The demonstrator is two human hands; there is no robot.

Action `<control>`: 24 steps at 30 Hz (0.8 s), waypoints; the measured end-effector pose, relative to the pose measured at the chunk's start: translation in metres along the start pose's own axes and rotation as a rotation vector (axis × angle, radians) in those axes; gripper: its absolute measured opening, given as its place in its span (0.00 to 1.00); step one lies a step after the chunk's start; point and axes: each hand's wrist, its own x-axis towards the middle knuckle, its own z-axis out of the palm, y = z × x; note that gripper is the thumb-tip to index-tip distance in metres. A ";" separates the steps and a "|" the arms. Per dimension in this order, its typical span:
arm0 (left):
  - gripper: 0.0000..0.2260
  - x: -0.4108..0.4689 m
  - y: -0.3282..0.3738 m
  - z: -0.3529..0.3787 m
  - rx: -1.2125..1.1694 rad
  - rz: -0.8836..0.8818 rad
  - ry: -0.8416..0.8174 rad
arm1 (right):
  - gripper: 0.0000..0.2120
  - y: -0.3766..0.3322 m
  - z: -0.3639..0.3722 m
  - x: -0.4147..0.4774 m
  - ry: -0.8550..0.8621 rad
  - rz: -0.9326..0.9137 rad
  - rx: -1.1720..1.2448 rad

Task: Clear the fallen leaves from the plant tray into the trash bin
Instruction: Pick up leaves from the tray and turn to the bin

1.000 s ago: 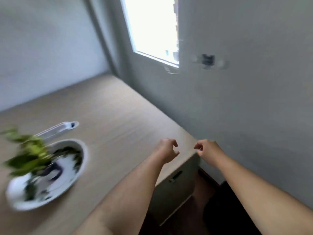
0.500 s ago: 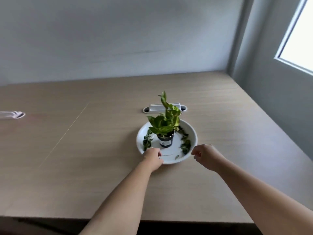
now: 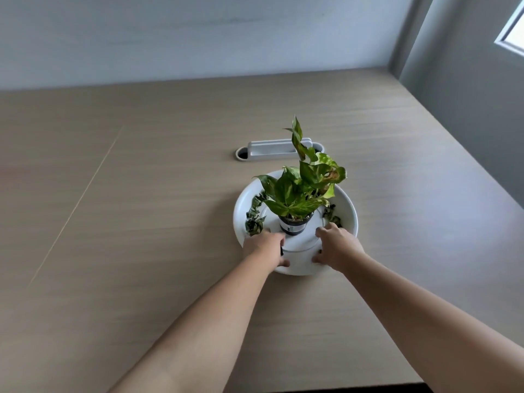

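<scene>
head cam | faces forward and down | plant tray near, centred | single view

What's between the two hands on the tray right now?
Head view: the plant's small pot stands between the left hand and right hand, slightly beyond them; nearer, only bare white tray.

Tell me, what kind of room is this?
Probably an office or study: a long wooden desk with a built-in cable port, a window beside it, and a potted plant on a white tray.
</scene>
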 end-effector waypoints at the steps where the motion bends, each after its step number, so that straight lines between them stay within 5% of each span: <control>1: 0.12 0.003 0.001 0.001 -0.011 0.013 0.008 | 0.27 -0.002 0.001 0.003 -0.013 0.009 0.006; 10: 0.08 0.007 -0.002 0.003 -0.113 0.090 0.007 | 0.11 -0.002 0.005 0.013 -0.028 0.001 0.121; 24: 0.06 0.003 -0.006 -0.010 -0.381 0.015 0.158 | 0.11 0.011 -0.017 0.016 0.104 0.068 0.379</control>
